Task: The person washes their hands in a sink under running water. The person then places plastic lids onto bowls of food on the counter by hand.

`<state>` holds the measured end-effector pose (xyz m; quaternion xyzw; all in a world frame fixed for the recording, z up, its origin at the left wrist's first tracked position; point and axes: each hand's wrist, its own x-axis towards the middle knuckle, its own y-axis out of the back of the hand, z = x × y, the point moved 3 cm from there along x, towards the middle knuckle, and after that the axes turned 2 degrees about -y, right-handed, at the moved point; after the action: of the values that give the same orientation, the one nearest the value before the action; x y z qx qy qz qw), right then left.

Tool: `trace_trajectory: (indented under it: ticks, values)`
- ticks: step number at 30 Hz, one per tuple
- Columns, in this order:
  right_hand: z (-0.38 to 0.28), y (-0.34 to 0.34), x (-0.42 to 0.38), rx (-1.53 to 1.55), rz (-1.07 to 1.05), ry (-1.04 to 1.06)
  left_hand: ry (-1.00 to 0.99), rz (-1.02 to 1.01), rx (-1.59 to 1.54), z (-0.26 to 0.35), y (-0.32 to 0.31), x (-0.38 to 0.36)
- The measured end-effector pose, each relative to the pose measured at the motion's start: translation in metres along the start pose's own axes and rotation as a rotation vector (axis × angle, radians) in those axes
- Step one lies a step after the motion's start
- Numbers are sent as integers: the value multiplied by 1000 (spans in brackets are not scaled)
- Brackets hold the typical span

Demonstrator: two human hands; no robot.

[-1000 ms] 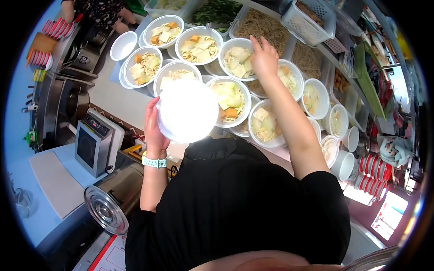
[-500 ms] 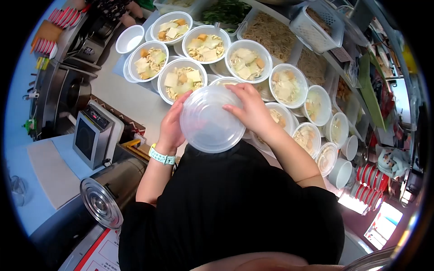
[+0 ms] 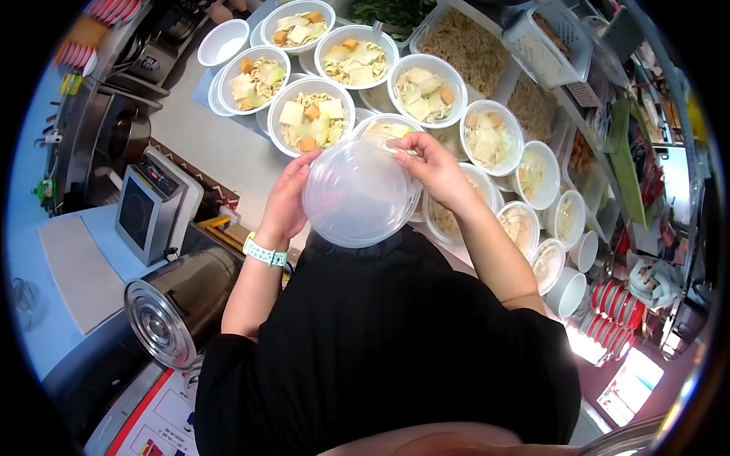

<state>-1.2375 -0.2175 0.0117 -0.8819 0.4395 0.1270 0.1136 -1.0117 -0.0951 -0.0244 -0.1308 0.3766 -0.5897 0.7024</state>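
In front of my chest, in the middle of the head view, are clear round plastic lids (image 3: 357, 196); several edges suggest a stack. My left hand (image 3: 289, 199), with a pale green watch strap at its wrist, grips their left edge; its fingertips go partly out of sight behind them. At the upper right rim, my right hand (image 3: 432, 169) is closed in a pinch on a lid's edge. Just beyond the lids stands an open bowl of food (image 3: 385, 128), partly covered by them and my right fingers. Beside it is a bowl of noodles and tofu (image 3: 310, 121).
Several more filled white bowls (image 3: 356, 57) spread over the counter, along with an empty bowl (image 3: 223, 43). Behind are a tub of noodles (image 3: 465, 49) and a white basket (image 3: 549, 47). A steel pot (image 3: 179, 304) and an induction cooker (image 3: 144, 213) stand left.
My right hand has drawn back from over the lids to their upper right rim, its fingers now pinched together. My left hand keeps its hold. The view has shifted slightly.
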Motion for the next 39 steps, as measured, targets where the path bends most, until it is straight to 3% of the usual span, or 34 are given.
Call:
trace_trajectory:
  ticks: [1, 3, 5, 8, 12, 14, 18, 24, 26, 30, 33, 35, 36, 39]
  values:
    - [1, 4, 1, -8, -6, 1, -8, 2, -7, -6, 4, 3]
    - [6, 14, 2, 196, 15, -31, -207, 123, 131, -9, 18, 5]
    - [23, 37, 19, 129, 83, 16, -256, 210, 177, 9, 27, -6]
    - [34, 60, 32, -415, 373, 127, -407, 391, 233, 31, 65, -21]
    - [16, 50, 27, -730, 453, 57, -524, 505, 132, 55, 84, -34]
    - [25, 50, 28, -971, 539, 237, -519, 497, 123, 55, 81, -35]
    - [18, 42, 27, -997, 500, 237, -488, 424, 72, 44, 73, -27]
    - [8, 25, 17, -1267, 493, 346, -424, 369, 62, 32, 50, -20]
    - [12, 20, 14, -1351, 448, 595, -401, 341, 47, 28, 50, -16]
    - [13, 16, 7, -1340, 373, 508, -342, 241, -15, 20, 37, -9]
    - [-22, 4, -5, -1105, 383, 522, -297, 180, -62, 21, 11, -5]
    - [-34, -10, -11, -393, 99, 136, -165, 46, -88, 22, -18, -4]
    - [-41, -13, -15, -711, 131, 266, -132, 0, -100, 20, -23, -2]
    - [-30, 1, -9, -638, 192, 158, -35, -48, -296, 12, -29, 6]
